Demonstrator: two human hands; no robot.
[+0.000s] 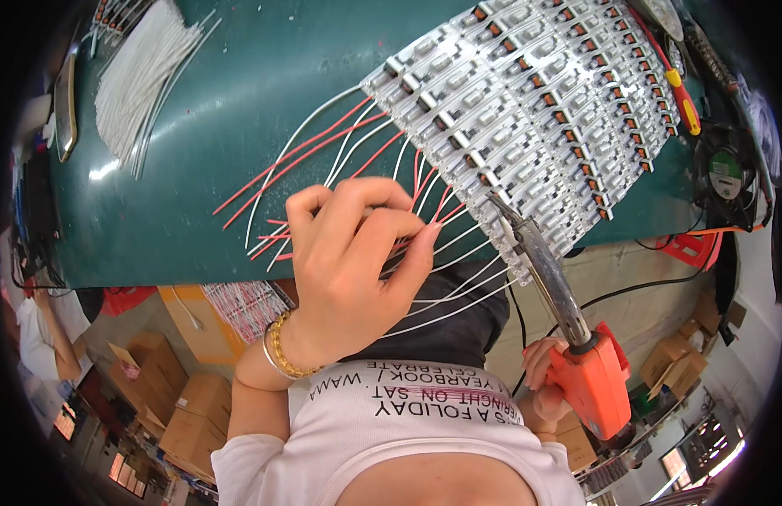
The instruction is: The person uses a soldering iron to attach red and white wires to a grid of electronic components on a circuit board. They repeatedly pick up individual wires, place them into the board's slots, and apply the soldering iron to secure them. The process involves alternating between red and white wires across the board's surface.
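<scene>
A wide panel of joined white circuit boards (526,93) lies on the green table, with small metal parts and orange-brown pieces in rows. Red wires (311,160) and white wires (294,139) fan out from its left edge. My left hand (349,253) is over these wires, thumb and forefinger pinched on a red wire close to the panel. In my right hand (543,375) is an orange soldering gun (589,388), gripped by its handle. Its metal tip reaches the panel's lower left edge, near the pinched wire; whether it touches cannot be told.
A bundle of white wires (142,80) lies at the table's far left. Toward the right are a yellow-and-red screwdriver (683,103) and a black fan (727,177). Cardboard boxes (197,422) stand on the floor at left. Another person's arm (58,333) shows at the left edge.
</scene>
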